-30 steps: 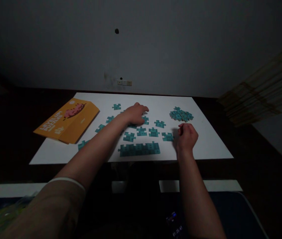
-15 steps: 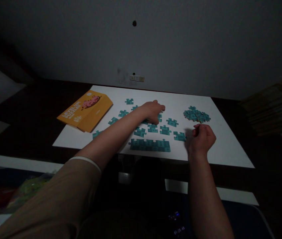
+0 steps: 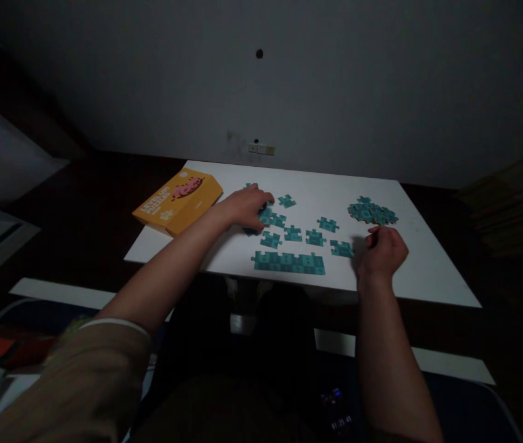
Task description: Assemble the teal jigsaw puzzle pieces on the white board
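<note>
My left hand [image 3: 246,207] reaches over loose teal jigsaw pieces [image 3: 293,233] left of the table's middle. Its thumb and fingers are spread apart, and it partly covers the pieces under it. One piece [image 3: 287,201] lies just right of its fingertips. My right hand [image 3: 384,253] rests near the table's right side with curled fingers; whatever may be inside is hidden. Beside it lies another loose piece [image 3: 342,248], and beyond it a heap of pieces [image 3: 372,213]. A joined strip of pieces [image 3: 288,263] lies along the near edge.
A yellow puzzle box [image 3: 178,200] lies at the left end of the white table [image 3: 427,271]. Behind the table stands a grey wall with a socket strip [image 3: 261,149]. Below the near edge, a small lit display [image 3: 341,423] shows in the dark.
My left hand has moved left across the loose pieces, uncovering some on its right. A piece now lies apart near its fingertips. My right hand stays curled beside the heap. The view has shifted slightly.
</note>
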{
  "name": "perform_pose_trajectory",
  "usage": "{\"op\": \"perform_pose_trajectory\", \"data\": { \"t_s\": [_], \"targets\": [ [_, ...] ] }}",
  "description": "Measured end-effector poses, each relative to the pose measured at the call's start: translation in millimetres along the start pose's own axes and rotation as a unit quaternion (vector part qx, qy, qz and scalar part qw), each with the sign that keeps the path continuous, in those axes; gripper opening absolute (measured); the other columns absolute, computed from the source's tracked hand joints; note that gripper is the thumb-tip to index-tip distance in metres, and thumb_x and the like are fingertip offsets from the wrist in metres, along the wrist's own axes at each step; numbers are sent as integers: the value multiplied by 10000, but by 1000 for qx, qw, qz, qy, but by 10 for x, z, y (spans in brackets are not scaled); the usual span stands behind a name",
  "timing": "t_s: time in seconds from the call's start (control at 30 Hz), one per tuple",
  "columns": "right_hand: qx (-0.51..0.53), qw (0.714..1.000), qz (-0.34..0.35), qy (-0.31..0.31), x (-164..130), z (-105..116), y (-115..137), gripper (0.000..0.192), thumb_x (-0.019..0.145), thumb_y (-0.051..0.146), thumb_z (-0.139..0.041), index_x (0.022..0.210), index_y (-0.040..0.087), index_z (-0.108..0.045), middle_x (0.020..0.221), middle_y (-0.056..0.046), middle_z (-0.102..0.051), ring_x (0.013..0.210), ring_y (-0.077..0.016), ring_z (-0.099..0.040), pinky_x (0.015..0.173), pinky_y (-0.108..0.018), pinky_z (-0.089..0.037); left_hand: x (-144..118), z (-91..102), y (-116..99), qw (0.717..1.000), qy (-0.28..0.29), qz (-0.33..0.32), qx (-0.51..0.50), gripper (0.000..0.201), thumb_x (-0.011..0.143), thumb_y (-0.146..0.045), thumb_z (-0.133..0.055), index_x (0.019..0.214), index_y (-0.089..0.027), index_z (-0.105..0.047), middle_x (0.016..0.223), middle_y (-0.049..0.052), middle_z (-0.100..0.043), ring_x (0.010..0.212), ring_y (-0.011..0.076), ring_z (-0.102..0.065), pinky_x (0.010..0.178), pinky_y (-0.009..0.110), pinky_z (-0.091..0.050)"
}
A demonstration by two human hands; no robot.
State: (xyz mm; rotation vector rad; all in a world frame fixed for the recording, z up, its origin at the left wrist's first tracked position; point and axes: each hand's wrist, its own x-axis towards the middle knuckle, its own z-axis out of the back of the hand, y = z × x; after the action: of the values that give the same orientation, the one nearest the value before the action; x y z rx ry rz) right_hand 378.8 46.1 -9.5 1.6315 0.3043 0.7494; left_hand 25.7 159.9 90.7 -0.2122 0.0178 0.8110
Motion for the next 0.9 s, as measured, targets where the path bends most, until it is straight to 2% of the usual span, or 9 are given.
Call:
{"op": "perform_pose_trajectory", "data": {
  "t_s": [0.23,0.43,0.6,0.77,0.9],
  "targets": [
    [7,1000,-19,-7,-3,-19,17,223,898,437,-691,739,281,-673,645,9,-520,608,-198,-445,545,-344,-311,-362,-156,200,999,-13,39,-29,861,765,-394,-866,1592,-256,-672,1365,137,-765,1430,381,-629,1144,455,-571],
    [5,1000,-11,-11,14,-19,-20,279,920,469,-700,721,287,-632,657,8,-507,598,-194,-436,535,-355,-298,-535,-144,317,997,-14,78,-21,808,781,-374,-845,1566,-259,-693,1367,151,-737,1335,377,-667,1121,464,-580],
    [3,1000,-15,-9,21,-14,-38,267,930,463,-712,747,277,-654,651,26,-518,600,-184,-443,539,-327,-310,-522,-162,328,998,-11,63,-1,726,792,-333,-820,1507,-250,-722,1339,151,-768,1379,390,-630,1137,482,-567],
    [-8,1000,-5,-12,30,-20,-45,317,967,490,-700,736,278,-653,647,13,-523,596,-189,-448,537,-336,-318,-388,-283,215,999,-35,29,5,724,801,-353,-815,1507,-226,-719,1341,161,-783,1401,398,-617,1137,494,-566],
    [4,1000,-16,-13,22,-19,-37,223,908,401,-702,726,274,-680,630,17,-522,598,-184,-442,543,-331,-306,-359,-304,148,999,-31,9,-12,754,795,-368,-822,1529,-234,-706,1332,156,-787,1403,401,-614,1126,495,-565]
  ]
}}
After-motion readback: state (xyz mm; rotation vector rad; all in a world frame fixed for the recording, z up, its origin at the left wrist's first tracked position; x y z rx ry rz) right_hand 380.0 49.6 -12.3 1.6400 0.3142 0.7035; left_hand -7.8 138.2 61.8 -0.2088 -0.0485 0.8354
